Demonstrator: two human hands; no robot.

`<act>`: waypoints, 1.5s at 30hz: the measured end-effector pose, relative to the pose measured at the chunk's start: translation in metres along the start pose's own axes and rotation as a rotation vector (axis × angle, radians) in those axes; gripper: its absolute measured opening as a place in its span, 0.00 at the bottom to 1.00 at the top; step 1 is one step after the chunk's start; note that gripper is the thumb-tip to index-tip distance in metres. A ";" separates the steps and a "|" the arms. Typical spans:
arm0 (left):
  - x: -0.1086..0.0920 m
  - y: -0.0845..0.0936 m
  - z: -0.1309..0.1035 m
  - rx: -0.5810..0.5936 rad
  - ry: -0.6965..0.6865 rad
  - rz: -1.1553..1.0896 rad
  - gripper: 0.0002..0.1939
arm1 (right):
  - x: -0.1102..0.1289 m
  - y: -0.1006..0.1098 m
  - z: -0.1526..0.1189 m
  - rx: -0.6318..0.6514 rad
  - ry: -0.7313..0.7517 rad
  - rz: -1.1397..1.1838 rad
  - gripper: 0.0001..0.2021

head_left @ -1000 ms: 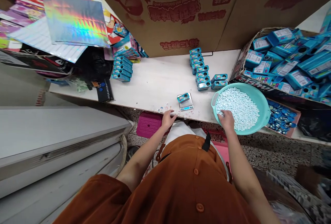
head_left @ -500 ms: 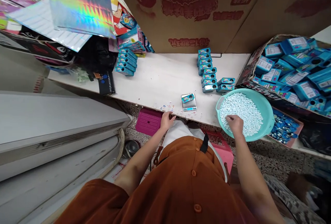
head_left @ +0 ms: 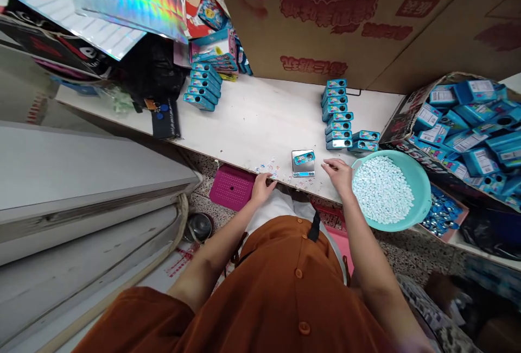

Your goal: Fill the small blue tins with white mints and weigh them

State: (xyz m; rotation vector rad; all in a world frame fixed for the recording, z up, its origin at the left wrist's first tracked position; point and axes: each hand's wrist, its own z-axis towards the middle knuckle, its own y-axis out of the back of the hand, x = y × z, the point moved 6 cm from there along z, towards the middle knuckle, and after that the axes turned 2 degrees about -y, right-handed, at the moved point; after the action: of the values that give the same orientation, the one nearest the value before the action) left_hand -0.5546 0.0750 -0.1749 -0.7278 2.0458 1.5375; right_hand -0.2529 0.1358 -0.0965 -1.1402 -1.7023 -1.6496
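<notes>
Fingers of the right hand (head_left: 342, 178) close in a pinch beside the scale

Thumb and forefinger of that hand come together above the tabletop (head_left: 260, 125), between the small silver scale (head_left: 303, 169) and the green bowl (head_left: 423, 184). Whether a white pellet sits between the tips cannot be told; they hide too much. The left hand (head_left: 261, 187) is at the front edge, fingers loosely bent, thumb apart, grasping nothing visible; it looks like a resting place, near the scale yet not on it.

One blue box (head_left: 304, 158) lies on the scale's plate, slightly askew, its dark round opening facing up, with the display left uncovered towards the person, presumably so that it can be read. White pellets (head_left: 382, 190) fill much of the bowl, which sits on the right hand's side, likely for a short reach.

Beyond, similar boxes stand in a close column (head_left: 338, 117), with a pair (head_left: 365, 141) beside its near end; the tight order probably saves room and keeps them upright. More boxes are heaped loosely in the open carton (head_left: 401, 119) at the right. Another neat row (head_left: 203, 86) stands at the left.
</notes>
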 end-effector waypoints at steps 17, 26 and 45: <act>0.048 0.036 -0.016 -0.046 0.137 -0.045 0.10 | 0.015 -0.062 0.032 0.247 0.102 -0.246 0.08; 0.052 0.046 -0.008 -0.036 0.128 -0.021 0.10 | 0.000 -0.021 0.021 -0.048 -0.073 -0.064 0.11; 0.016 0.021 0.005 0.052 0.049 0.025 0.09 | -0.097 0.066 -0.068 -0.516 -0.550 0.301 0.18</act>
State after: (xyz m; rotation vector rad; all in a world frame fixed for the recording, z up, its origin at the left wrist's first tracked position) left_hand -0.5807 0.0821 -0.1717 -0.7304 2.1298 1.4882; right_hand -0.1607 0.0429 -0.1317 -2.1417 -1.3086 -1.7235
